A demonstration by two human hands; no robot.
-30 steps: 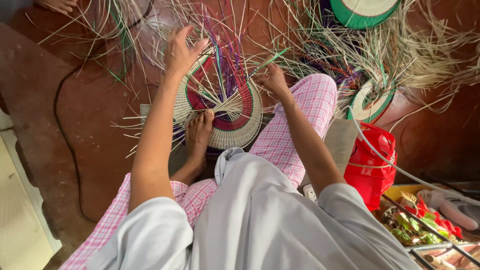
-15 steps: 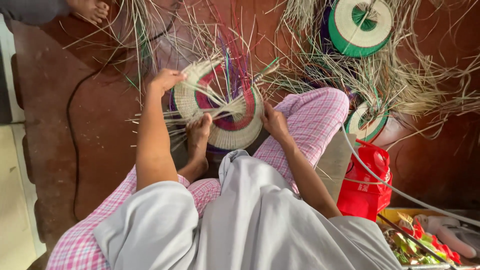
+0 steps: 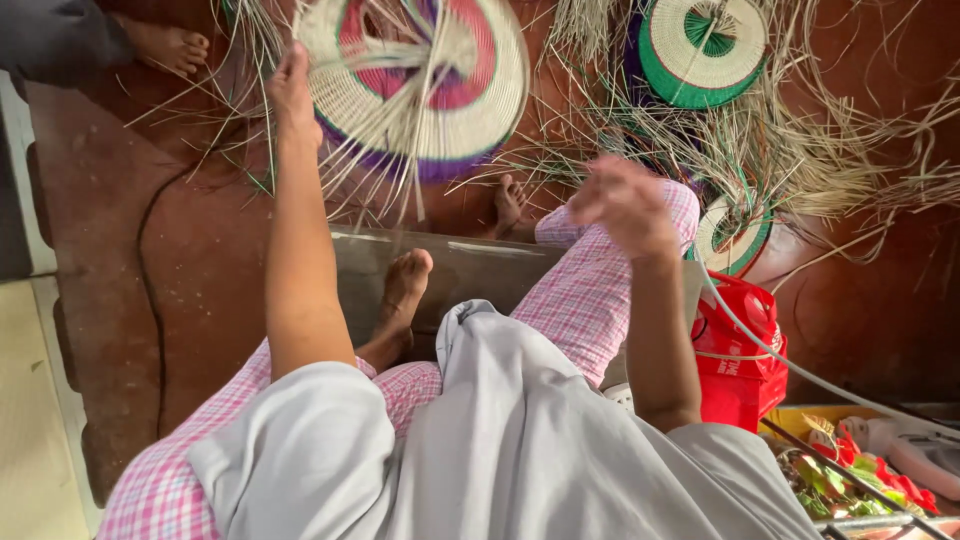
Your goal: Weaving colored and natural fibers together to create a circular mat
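Note:
My left hand (image 3: 290, 85) grips the left edge of a round woven mat (image 3: 450, 110) with cream, pink and purple rings. It holds the mat up off the floor, and loose straw ends hang down from it. My right hand (image 3: 625, 205) hovers above my right knee. It is blurred, apart from the mat, and nothing shows in it. My bare feet (image 3: 405, 290) rest on a grey board (image 3: 480, 275) below the mat. I sit in pink checked trousers and a grey top.
A green and white woven disc (image 3: 700, 50) and a smaller one (image 3: 735, 235) lie among loose straw at right. A red bag (image 3: 735, 350) stands by my right leg, with a tray of colourful items (image 3: 840, 480) beyond it. Another person's foot (image 3: 165, 45) is at top left. A black cable (image 3: 150, 280) crosses the floor.
My left hand has lifted the woven mat up off my foot and away. My right hand has let go of the mat and drawn back over my knee.

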